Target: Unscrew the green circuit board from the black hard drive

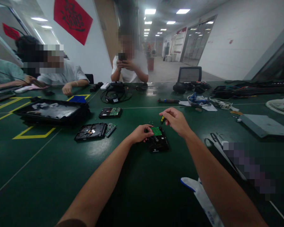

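Observation:
A black hard drive [158, 143] with a green circuit board [156, 131] on top lies on the green table [61, 176] in front of me. My left hand [141, 133] grips the drive's left edge, fingers curled on it. My right hand [176, 121] hovers just above and right of the board, pinching a small yellow-and-black screwdriver [163, 119] whose tip points down at the board. A few tiny screws [150, 122] lie just beyond the drive.
Two more opened drives [91, 131] [110, 112] and a black tray [52, 111] lie to the left. A white glove [198, 192] sits near my right forearm. Cables, tools and a grey panel [265, 125] are at the right. People sit across and at the left.

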Demonstrator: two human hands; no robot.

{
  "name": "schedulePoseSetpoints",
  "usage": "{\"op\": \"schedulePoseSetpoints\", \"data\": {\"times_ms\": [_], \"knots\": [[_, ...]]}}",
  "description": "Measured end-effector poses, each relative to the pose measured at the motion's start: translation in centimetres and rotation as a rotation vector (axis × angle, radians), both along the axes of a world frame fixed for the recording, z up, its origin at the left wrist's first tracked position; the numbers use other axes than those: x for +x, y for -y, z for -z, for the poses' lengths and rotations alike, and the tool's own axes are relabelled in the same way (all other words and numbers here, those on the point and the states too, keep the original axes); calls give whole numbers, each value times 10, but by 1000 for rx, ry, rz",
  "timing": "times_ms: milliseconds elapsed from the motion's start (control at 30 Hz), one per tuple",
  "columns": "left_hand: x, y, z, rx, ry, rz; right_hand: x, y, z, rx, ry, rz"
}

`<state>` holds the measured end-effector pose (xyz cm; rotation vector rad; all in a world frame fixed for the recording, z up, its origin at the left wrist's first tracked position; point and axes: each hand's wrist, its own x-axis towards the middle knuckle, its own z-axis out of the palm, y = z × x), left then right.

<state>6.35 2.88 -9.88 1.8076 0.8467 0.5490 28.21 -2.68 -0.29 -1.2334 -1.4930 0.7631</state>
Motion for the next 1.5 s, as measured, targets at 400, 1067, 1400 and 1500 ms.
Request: {"op": "schedulePoseSetpoints", "data": {"times_ms": [400, 1067, 1400, 1500], "knots": [[0, 1, -2, -5, 14, 2, 2, -1, 1, 36, 42, 5], [1, 0, 1, -8, 28, 2, 1, -2, 4, -38, -22, -1], [0, 0, 2, -11, 27, 1, 0, -2, 3, 0, 2, -33], [0, 0, 1, -6, 21, -2, 2, -1, 2, -8, 42, 12]]}}
